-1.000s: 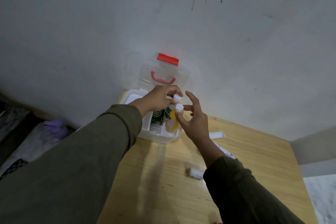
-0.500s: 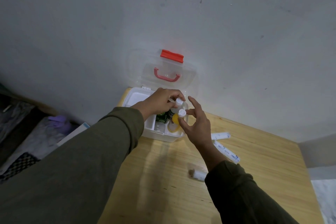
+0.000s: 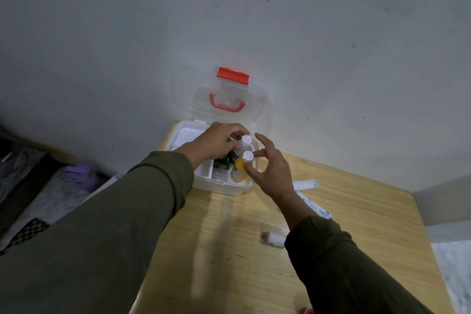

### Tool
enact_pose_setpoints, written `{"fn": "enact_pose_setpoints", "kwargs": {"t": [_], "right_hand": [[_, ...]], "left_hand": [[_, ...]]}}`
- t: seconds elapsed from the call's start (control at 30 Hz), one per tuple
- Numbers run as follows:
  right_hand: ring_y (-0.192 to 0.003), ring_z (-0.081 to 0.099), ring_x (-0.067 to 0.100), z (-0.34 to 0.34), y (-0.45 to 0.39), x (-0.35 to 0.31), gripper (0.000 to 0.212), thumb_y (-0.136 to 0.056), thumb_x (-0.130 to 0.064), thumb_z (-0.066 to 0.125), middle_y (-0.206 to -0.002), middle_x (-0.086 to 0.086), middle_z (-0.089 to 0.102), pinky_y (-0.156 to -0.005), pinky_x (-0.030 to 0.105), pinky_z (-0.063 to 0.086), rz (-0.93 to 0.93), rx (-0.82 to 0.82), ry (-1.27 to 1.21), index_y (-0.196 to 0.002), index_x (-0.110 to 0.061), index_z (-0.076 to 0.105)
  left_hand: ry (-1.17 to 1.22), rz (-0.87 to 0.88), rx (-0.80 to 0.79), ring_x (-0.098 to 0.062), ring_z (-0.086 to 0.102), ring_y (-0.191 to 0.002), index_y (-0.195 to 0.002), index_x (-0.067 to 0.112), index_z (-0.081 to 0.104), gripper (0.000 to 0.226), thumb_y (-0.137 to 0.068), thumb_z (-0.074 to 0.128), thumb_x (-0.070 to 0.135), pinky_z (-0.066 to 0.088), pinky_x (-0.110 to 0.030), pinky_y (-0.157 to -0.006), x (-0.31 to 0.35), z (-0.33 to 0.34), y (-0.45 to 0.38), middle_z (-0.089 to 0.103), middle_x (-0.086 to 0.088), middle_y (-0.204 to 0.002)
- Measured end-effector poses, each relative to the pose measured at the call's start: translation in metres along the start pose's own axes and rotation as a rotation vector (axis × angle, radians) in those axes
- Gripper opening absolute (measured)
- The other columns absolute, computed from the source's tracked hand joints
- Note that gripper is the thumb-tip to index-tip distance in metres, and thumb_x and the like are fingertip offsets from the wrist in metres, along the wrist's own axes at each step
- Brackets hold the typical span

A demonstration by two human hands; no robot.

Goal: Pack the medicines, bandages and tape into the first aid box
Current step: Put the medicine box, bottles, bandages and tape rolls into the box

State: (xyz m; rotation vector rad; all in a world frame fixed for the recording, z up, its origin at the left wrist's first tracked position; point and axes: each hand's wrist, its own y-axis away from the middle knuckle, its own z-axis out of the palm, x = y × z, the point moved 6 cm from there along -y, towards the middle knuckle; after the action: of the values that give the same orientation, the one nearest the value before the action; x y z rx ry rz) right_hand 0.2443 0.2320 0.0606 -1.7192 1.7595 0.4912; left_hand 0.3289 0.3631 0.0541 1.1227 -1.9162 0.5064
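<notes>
The left hand (image 3: 214,141), gripping a clear white-capped bottle (image 3: 242,149), and the right hand (image 3: 270,173), pinching a yellow white-capped bottle (image 3: 240,164), sink both deeper into the open white plastic first aid box (image 3: 221,187), the medicines nearly packed.

- The white-capped bottle (image 3: 246,140) held in the left hand (image 3: 214,141) sits lower in the first aid box (image 3: 219,186) than a second ago.
- The yellow bottle (image 3: 239,164), pinched by the right hand (image 3: 272,173), drops likewise.

Clear glossy plastic lid (image 3: 229,99), matt wooden table (image 3: 356,211), rough painted wall (image 3: 331,58)
</notes>
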Motion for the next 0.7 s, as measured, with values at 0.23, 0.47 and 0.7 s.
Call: {"fn": "enact_pose_setpoints", "kwargs": {"t": [0.23, 0.47, 0.7], "right_hand": [[-0.103, 0.055, 0.018, -0.019, 0.0, 0.003, 0.076, -0.073, -0.031, 0.076, -0.1, -0.007, 0.068, -0.087, 0.037, 0.044, -0.018, 0.022, 0.029, -0.137, -0.032, 0.034], [-0.105, 0.056, 0.019, -0.055, 0.004, 0.013, 0.076, -0.075, -0.024, 0.075, -0.102, -0.005, 0.068, -0.089, 0.031, 0.039, -0.008, 0.081, 0.066, -0.138, -0.031, 0.033], [-0.102, 0.059, 0.021, -0.101, 0.025, 0.048, 0.068, -0.08, -0.021, 0.071, -0.1, -0.003, 0.067, -0.087, 0.032, 0.044, -0.012, 0.11, 0.079, -0.137, -0.029, 0.034]], "left_hand": [[-0.057, -0.001, 0.037, -0.019, 0.06, -0.111, -0.121, 0.015, 0.059, 0.038, -0.085, 0.062, 0.003, 0.044, -0.024, -0.093, 0.009, -0.006, 0.005, 0.065, -0.008, -0.12], [-0.048, 0.061, 0.209, -0.012, 0.06, -0.104, -0.119, 0.013, 0.059, 0.027, -0.093, 0.053, 0.008, 0.041, -0.021, -0.09, 0.039, -0.022, 0.012, 0.065, -0.006, -0.119], [-0.086, 0.179, 0.375, -0.019, 0.063, -0.098, -0.115, 0.012, 0.06, 0.023, -0.093, 0.055, 0.015, 0.048, -0.026, -0.086, 0.085, -0.003, 0.025, 0.068, -0.009, -0.108]]}}
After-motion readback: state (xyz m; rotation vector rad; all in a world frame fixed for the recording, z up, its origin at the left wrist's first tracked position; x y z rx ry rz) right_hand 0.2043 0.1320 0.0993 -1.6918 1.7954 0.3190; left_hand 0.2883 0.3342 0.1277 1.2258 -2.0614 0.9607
